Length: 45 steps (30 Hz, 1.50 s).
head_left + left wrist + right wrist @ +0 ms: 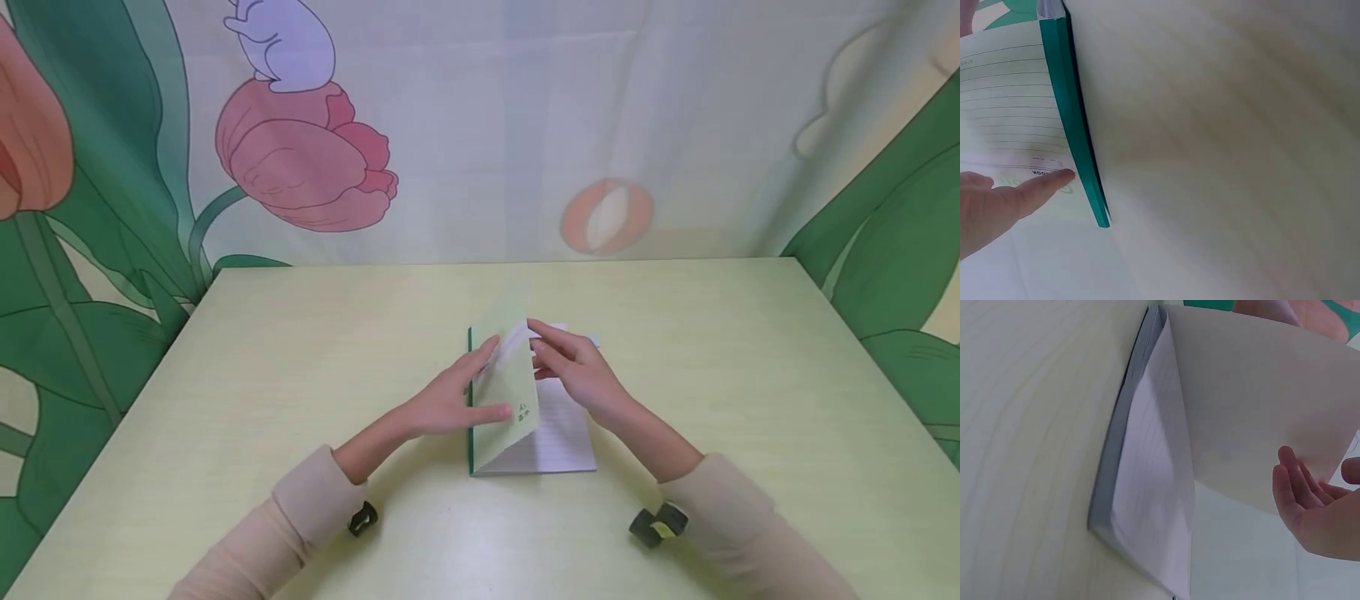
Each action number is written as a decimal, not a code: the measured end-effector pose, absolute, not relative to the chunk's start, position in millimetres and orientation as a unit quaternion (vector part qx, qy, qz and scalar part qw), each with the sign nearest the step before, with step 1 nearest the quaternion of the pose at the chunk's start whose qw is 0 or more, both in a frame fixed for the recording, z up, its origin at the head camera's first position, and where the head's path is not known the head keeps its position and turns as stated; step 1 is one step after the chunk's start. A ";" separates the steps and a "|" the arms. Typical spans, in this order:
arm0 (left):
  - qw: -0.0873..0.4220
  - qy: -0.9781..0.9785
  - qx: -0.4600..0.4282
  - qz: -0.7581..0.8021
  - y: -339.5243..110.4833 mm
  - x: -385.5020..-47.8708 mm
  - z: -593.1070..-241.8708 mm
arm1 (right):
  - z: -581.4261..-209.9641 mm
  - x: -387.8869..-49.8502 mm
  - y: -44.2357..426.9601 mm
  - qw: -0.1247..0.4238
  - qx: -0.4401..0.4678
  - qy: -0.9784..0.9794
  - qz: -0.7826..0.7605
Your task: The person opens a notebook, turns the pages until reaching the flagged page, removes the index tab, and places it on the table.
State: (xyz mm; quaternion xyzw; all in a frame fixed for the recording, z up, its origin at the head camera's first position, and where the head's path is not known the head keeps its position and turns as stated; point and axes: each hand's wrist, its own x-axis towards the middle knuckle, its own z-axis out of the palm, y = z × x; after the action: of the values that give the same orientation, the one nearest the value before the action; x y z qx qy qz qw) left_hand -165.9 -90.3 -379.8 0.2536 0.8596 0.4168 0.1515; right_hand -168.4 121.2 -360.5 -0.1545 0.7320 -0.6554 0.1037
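- Lifted pale-green leaf (519,379): paper or thin card, unclear which; smooth, matt on both faces.
- Ruled pages (566,437): thin white paper, smooth, matt, with printed lines.
- Green spine (1074,119): smooth, faint sheen; coated paper or card by look.
- Page-block edge (1118,437): stacked paper, fairly even, dull grey in shade.
- Table top (315,358): pale wood-grain surface, smooth; timber or laminate, indistinguishable; soft gloss toward the near side.
- Backdrop (465,108): thin-looking printed cloth, matt, lightly creased.
- Sleeves (247,546): matt beige cloth, soft folds at the cuffs.
- Wrist fittings (671,518): dark, plastic-looking; too small for judging finish.
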 end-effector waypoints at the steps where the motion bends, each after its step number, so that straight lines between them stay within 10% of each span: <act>1: 0.154 0.852 0.248 0.435 -91.2 -165.0 -378.7 | -360.3 -167.8 118.0 0.106 -0.163 0.724 -0.662; 27: 0.049 0.767 0.286 0.573 -141.1 -154.8 -358.3 | -366.4 -164.8 95.3 0.140 -0.290 0.742 -0.588; 45: 0.039 0.791 0.291 0.536 -198.9 -152.1 -366.7 | -392.4 -180.8 162.4 0.135 -0.338 0.908 -0.208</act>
State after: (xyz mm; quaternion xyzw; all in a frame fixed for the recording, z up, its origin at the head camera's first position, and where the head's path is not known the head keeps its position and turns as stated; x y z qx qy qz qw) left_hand -152.1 -198.9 -366.7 0.2908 0.7914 0.5364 0.0386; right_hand -180.8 162.4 -392.4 -0.3382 0.9079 -0.2080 0.1346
